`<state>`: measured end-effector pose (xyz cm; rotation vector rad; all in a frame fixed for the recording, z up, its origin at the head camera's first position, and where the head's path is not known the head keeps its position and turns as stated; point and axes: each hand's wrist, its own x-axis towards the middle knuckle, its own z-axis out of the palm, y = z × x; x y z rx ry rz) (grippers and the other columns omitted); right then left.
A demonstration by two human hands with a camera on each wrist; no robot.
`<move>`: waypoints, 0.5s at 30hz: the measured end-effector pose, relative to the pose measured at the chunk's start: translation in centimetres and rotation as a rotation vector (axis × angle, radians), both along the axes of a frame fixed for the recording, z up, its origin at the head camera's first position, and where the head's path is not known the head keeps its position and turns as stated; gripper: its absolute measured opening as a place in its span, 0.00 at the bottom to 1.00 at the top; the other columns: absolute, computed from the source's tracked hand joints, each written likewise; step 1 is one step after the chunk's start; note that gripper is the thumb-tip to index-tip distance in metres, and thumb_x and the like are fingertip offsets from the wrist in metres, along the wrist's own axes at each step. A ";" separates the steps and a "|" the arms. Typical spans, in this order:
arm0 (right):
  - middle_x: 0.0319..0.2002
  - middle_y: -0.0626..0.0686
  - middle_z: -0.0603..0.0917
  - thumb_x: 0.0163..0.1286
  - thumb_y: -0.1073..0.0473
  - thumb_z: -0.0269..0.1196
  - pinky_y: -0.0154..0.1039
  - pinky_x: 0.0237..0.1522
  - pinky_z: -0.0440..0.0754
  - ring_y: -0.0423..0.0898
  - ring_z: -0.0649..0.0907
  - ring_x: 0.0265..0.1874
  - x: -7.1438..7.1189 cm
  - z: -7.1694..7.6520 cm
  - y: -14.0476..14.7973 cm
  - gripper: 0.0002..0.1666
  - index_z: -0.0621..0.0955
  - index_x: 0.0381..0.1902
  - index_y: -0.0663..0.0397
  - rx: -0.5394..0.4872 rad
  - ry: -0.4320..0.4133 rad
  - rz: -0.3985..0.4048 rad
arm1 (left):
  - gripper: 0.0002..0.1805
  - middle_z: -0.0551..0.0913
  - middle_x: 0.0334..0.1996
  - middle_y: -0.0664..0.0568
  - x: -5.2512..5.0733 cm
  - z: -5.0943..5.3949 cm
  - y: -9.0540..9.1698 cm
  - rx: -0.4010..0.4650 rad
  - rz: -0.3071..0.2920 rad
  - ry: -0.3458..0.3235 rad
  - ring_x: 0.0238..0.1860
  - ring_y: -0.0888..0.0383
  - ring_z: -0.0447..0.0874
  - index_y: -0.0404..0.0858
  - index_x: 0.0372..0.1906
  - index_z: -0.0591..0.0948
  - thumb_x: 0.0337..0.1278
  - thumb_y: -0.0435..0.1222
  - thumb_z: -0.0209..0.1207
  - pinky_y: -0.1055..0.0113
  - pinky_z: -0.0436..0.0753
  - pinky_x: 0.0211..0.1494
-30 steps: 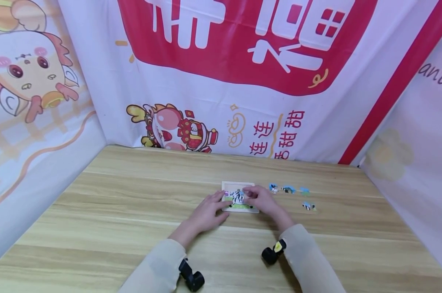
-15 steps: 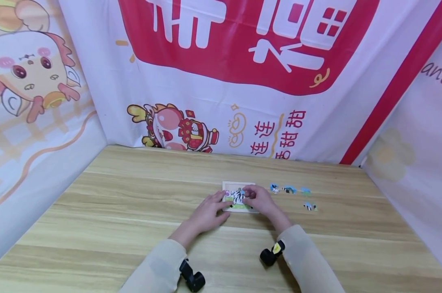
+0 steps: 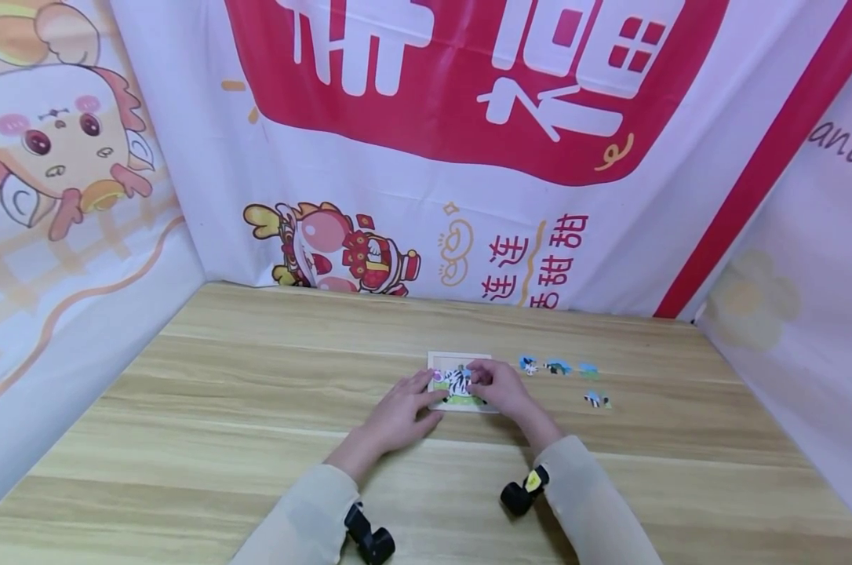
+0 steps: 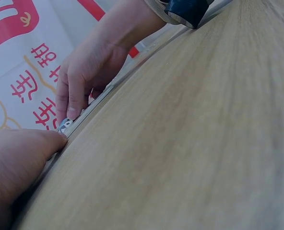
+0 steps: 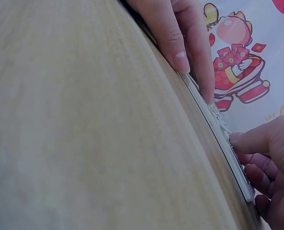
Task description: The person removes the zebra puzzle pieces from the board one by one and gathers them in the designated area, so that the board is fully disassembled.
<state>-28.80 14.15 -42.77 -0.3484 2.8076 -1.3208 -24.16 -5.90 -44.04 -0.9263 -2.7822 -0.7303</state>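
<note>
A small jigsaw tray (image 3: 446,354) with a pale frame lies on the table in the head view. Fitted inside is a partly filled zebra picture (image 3: 458,382) with green at its foot. My left hand (image 3: 398,412) rests at the tray's left side, fingers extended, a fingertip on the picture and the thumb by the near edge. Over the tray's right part, my right hand (image 3: 505,386) pinches a puzzle piece with thumb and curled fingers. That piece is mostly hidden by the fingers. In the right wrist view, the right thumb (image 5: 250,140) touches the picture surface.
Several loose puzzle pieces lie right of the tray: a zebra-head piece (image 3: 528,365), a dark-and-blue piece (image 3: 558,366), a blue-green piece (image 3: 589,370) and a striped piece (image 3: 597,399). Printed cloth (image 3: 369,157) hangs behind the wooden table (image 3: 207,439).
</note>
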 end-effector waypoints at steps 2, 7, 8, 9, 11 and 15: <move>0.25 0.47 0.76 0.50 0.68 0.63 0.36 0.32 0.72 0.43 0.73 0.27 0.1 0.1 0.0 0.17 0.78 0.41 0.58 0.001 0.002 0.002 | 0.23 0.55 0.62 0.43 0.0 0.0 0.0 0.003 -0.009 0.005 0.62 0.48 0.50 0.46 0.57 0.70 0.56 0.47 0.50 0.53 0.50 0.61; 0.26 0.47 0.76 0.51 0.68 0.63 0.36 0.32 0.73 0.43 0.73 0.27 0.1 0.3 0.1 0.16 0.78 0.41 0.57 0.002 0.008 0.009 | 0.23 0.58 0.61 0.44 -0.2 0.1 0.0 0.020 -0.037 0.035 0.61 0.46 0.52 0.43 0.56 0.70 0.56 0.45 0.50 0.51 0.51 0.61; 0.26 0.47 0.76 0.51 0.68 0.63 0.36 0.32 0.73 0.43 0.73 0.27 0.1 0.3 0.1 0.16 0.78 0.41 0.57 0.003 0.011 0.013 | 0.23 0.58 0.61 0.44 -0.2 0.1 0.0 0.019 -0.041 0.042 0.61 0.45 0.52 0.43 0.56 0.70 0.56 0.45 0.50 0.51 0.51 0.61; 0.26 0.47 0.76 0.52 0.67 0.62 0.36 0.32 0.73 0.43 0.73 0.27 0.1 0.3 0.1 0.16 0.78 0.42 0.57 0.004 0.011 0.016 | 0.23 0.59 0.61 0.44 -0.2 0.2 0.0 0.018 -0.042 0.046 0.61 0.45 0.52 0.42 0.56 0.70 0.56 0.45 0.50 0.51 0.51 0.60; 0.26 0.47 0.76 0.52 0.68 0.62 0.36 0.32 0.73 0.43 0.73 0.27 0.0 0.3 0.1 0.16 0.78 0.41 0.58 0.002 0.014 0.022 | 0.23 0.59 0.61 0.44 -0.2 0.2 -0.1 0.016 -0.041 0.045 0.61 0.45 0.52 0.42 0.56 0.70 0.55 0.44 0.50 0.50 0.51 0.60; 0.25 0.47 0.76 0.53 0.68 0.61 0.36 0.32 0.73 0.43 0.73 0.27 0.1 0.2 0.0 0.15 0.78 0.41 0.59 0.014 0.018 0.020 | 0.23 0.59 0.61 0.45 -0.2 0.1 -0.1 0.010 -0.038 0.026 0.61 0.46 0.52 0.43 0.56 0.70 0.55 0.45 0.51 0.51 0.51 0.60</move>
